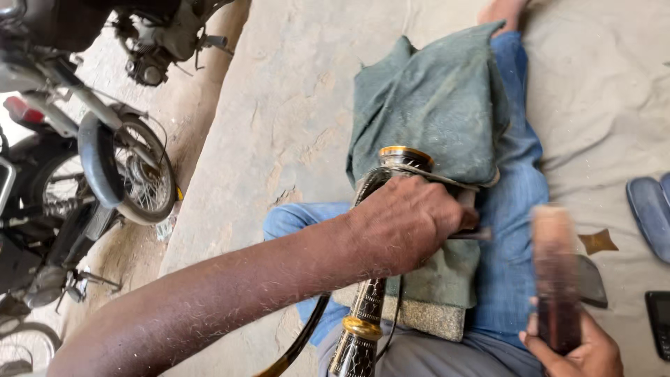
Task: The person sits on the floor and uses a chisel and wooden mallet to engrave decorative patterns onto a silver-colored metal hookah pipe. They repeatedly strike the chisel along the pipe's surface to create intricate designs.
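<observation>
Right hand [576,349], nearest, is closed around a blurred brown wooden-handled tool [556,276]. Left of it, the left hand [408,220] clamps a black, engraved, gold-banded sheath [370,300] over a folded grey-green cloth [433,105] on the knee. Judged step: striking or working the sheath; the next stroke needs a firm hold. Beyond the left hand: motorcycles [91,160].

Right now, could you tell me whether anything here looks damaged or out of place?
Nothing looks damaged. The left hand presses an ornate black-and-gold sheath onto a green cloth over the leg; the right hand holds a blurred wooden tool.
</observation>
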